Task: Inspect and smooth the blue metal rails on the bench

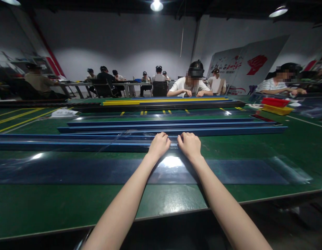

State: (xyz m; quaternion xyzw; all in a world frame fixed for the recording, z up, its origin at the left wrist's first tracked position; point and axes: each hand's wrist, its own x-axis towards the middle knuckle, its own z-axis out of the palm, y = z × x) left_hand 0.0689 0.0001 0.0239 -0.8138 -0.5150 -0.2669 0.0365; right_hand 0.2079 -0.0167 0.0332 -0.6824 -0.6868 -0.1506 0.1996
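My left hand (159,145) is closed, its fingers curled over the far edge of a long blue channel strip (72,143) near the strip's right end. Beside it, my right hand (191,145) is curled the same way at that end; its fingertips are partly hidden. A short piece of the strip shows between the two hands. Clear plastic film (116,139) lies creased across the strip to the left of my hands. Under my forearms, a long flat sheet of clear plastic (85,172) stretches across the green table (171,199), with a wrinkled right end.
More blue strips (228,130) lie just beyond my hands. Yellow strips (119,103) and dark ones lie farther back. Red (275,101) and yellow (277,109) bins are stacked at the right. A person (189,85) works across the table; others sit behind.
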